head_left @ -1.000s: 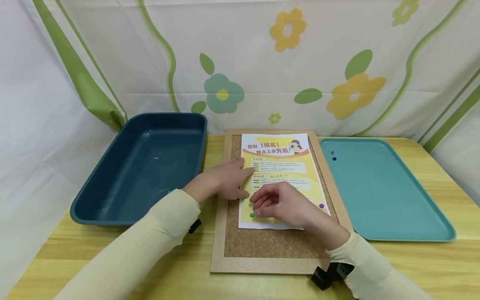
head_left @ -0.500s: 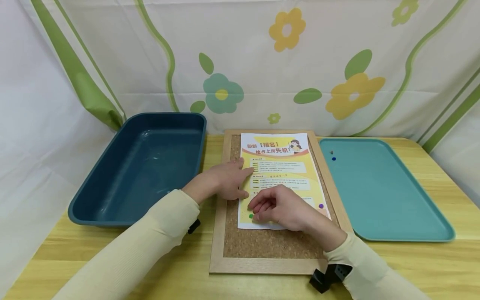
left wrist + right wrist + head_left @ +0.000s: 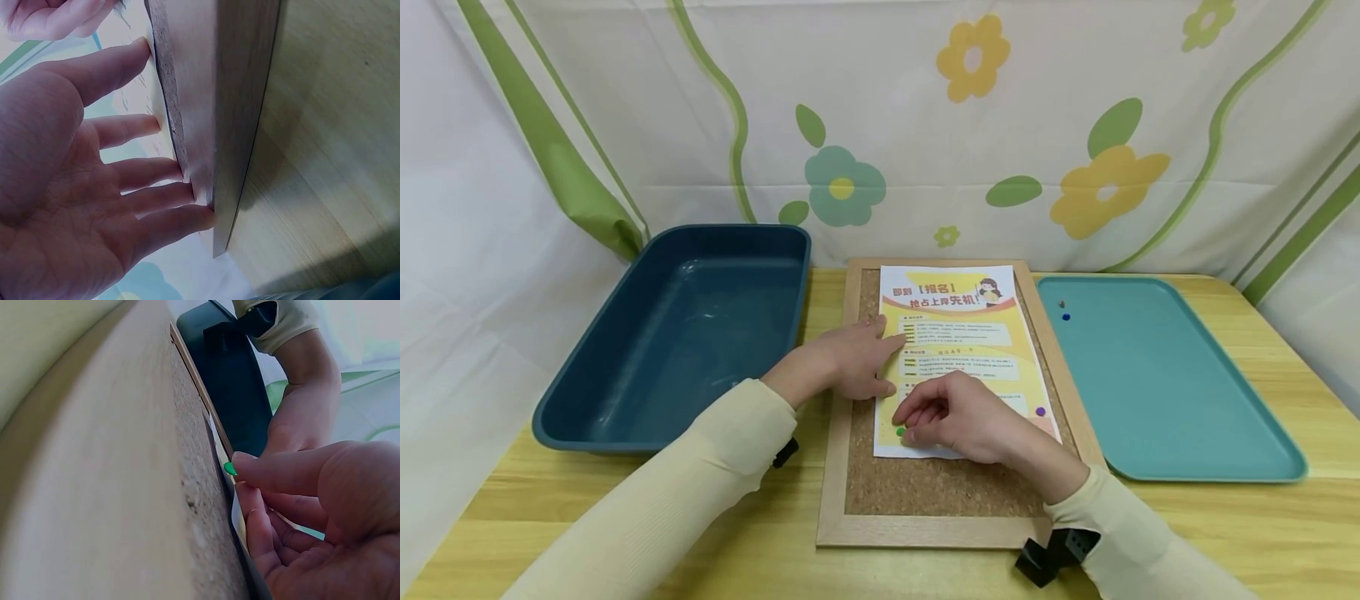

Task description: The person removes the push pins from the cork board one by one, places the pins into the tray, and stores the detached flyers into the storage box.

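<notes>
A printed yellow-and-white poster (image 3: pixel 958 333) lies on a wood-framed cork board (image 3: pixel 943 492). My left hand (image 3: pixel 861 358) rests spread on the board's left side, fingertips on the frame, cork and paper edge, as the left wrist view also shows. Near the poster's lower left corner is a green thumbtack (image 3: pixel 900 432). My right hand (image 3: pixel 966 417), fingers curled, has thumb and index finger at this green thumbtack, pinching it; the thumb tip touches its head in the right wrist view. A purple thumbtack (image 3: pixel 1041 412) sits at the poster's lower right.
A deep dark blue basin (image 3: pixel 685 333) stands left of the board. To the right lies a shallow teal tray (image 3: pixel 1180 383), with a blue thumbtack (image 3: pixel 1066 317) and a small brownish thing (image 3: pixel 1062 304) in its far left corner. A flowered curtain (image 3: pixel 910 125) hangs behind the table.
My right hand has lowered slightly, and its thumb and index finger have closed in around the green thumbtack. The left hand has stayed in place on the board.
</notes>
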Demonstrator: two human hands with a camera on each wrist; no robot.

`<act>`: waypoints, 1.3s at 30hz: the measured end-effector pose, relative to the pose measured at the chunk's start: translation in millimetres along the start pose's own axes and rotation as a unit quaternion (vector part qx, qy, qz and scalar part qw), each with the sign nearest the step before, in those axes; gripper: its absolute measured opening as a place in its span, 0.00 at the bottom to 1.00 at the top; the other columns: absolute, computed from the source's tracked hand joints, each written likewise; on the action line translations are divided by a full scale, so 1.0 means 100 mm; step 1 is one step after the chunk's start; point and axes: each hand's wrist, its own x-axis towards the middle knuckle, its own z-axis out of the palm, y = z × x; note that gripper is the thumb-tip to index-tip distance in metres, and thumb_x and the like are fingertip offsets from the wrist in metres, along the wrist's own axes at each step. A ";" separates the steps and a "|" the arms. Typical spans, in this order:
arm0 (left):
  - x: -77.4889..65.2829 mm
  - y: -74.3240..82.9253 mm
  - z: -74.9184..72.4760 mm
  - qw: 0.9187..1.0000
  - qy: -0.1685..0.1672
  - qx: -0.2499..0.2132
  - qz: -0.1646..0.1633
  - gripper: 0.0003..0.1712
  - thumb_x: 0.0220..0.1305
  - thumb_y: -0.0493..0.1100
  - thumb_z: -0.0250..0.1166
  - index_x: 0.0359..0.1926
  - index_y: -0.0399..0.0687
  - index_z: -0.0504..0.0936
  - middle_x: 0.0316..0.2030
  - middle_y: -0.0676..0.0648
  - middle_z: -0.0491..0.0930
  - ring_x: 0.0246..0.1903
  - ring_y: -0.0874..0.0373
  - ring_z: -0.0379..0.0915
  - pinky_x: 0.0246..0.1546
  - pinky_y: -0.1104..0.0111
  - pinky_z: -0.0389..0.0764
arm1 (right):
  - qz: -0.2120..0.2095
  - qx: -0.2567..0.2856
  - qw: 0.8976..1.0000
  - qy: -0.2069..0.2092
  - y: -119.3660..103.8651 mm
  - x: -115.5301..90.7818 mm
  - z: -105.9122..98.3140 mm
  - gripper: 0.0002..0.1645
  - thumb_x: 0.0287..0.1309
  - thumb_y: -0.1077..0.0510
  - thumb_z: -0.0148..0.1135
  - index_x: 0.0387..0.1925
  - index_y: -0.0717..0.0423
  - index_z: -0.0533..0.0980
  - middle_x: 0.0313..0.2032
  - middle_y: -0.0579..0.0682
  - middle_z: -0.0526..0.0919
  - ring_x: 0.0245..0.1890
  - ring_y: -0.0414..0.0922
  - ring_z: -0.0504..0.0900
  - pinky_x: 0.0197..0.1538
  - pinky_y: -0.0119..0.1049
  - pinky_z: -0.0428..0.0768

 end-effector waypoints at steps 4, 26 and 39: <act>0.00 -0.01 0.00 1.000 0.003 0.000 0.002 0.46 0.77 0.58 0.63 0.85 0.51 0.55 0.85 0.33 0.45 0.85 0.38 0.45 0.83 0.49 0.57 | -0.005 -0.014 1.000 0.004 -0.01 0.00 0.01 0.04 0.61 0.62 0.75 0.38 0.54 0.89 0.31 0.46 0.88 0.31 0.40 0.83 0.38 0.30 0.81; -0.01 0.00 0.01 1.000 -0.004 -0.007 -0.002 0.46 0.78 0.58 0.62 0.86 0.53 0.53 0.86 0.35 0.42 0.85 0.39 0.42 0.84 0.49 0.55 | -0.013 -0.037 0.999 0.010 -0.01 0.00 0.03 0.02 0.61 0.63 0.76 0.35 0.53 0.90 0.27 0.44 0.87 0.29 0.38 0.82 0.36 0.29 0.80; -0.03 -0.01 -0.01 1.000 -0.005 -0.005 0.003 0.46 0.78 0.59 0.62 0.86 0.53 0.53 0.86 0.34 0.42 0.85 0.38 0.41 0.84 0.48 0.54 | -0.017 -0.029 0.999 0.005 0.01 0.00 0.03 0.05 0.63 0.63 0.74 0.32 0.50 0.89 0.27 0.43 0.87 0.29 0.38 0.80 0.36 0.29 0.79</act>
